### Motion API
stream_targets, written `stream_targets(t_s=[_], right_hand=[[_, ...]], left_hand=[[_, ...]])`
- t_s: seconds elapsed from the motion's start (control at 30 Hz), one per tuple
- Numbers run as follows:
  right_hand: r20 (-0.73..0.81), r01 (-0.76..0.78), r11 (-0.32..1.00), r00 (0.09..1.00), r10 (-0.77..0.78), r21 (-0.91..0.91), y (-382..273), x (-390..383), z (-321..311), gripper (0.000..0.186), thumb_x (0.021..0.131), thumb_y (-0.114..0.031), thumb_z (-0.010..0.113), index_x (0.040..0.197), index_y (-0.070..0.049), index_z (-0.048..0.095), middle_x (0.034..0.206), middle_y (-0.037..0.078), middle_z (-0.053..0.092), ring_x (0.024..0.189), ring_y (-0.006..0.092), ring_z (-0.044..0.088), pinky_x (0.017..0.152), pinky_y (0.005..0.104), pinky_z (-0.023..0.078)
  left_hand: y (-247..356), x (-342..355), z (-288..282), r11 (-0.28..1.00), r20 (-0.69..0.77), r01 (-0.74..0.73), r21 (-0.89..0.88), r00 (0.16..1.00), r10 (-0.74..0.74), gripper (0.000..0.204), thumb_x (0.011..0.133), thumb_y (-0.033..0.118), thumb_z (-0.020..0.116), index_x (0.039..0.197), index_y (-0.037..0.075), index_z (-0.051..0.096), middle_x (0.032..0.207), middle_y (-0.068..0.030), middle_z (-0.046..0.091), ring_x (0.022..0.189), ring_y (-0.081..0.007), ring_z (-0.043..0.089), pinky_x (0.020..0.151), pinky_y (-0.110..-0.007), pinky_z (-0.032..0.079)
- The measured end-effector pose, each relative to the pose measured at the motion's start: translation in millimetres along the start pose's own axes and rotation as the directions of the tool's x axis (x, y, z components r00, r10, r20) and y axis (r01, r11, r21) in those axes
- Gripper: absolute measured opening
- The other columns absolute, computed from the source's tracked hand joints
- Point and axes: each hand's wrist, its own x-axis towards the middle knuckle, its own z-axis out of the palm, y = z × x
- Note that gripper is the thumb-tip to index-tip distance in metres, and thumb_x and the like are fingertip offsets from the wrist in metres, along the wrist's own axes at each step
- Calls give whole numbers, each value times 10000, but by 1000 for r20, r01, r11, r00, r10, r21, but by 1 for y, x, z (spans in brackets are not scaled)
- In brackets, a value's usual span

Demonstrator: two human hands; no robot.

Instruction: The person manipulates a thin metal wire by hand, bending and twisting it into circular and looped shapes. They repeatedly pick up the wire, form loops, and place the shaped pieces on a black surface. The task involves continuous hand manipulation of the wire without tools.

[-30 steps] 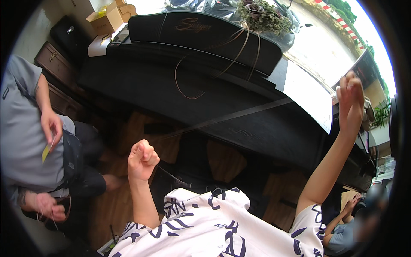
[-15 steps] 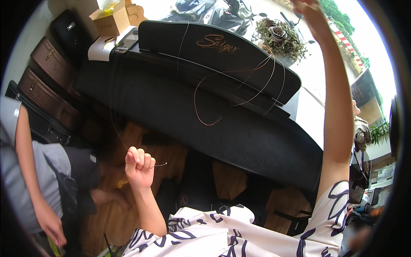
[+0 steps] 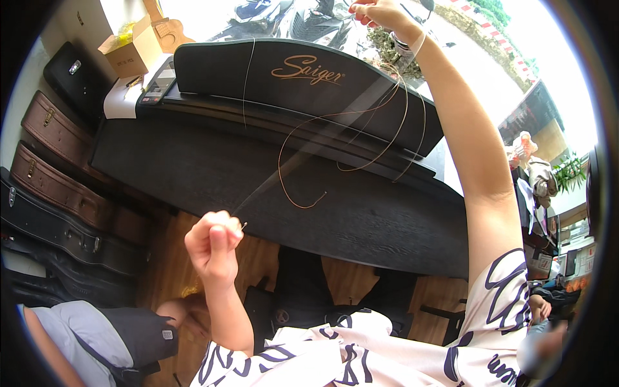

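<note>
Wires (image 3: 280,166) drape over the piano (image 3: 367,213) — cases (image 3: 61,177) left.

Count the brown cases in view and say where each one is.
2, both at the left of the picture: the upper brown case, just below a black case, and the lower brown case, just below that. Others may be hidden.

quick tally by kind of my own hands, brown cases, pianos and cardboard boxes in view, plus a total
Left hand and right hand: 2
Upper brown case and lower brown case: 2
Piano: 1
Cardboard box: 1
Total: 6
</note>
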Motion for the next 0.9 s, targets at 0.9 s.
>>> stream_targets(t_s=[0.9], right_hand=[[12, 182, 979, 983, -182, -91, -78, -22, -62, 225, 1012, -220, 581, 1067, -54, 723, 880, 50, 721, 776, 132, 683, 688, 284, 560]], left_hand=[[-104, 67, 12, 908, -2, -66, 414, 997, 74, 212, 1052, 156, 555, 930, 19, 662, 760, 14, 580, 776, -78, 559, 736, -226, 464]])
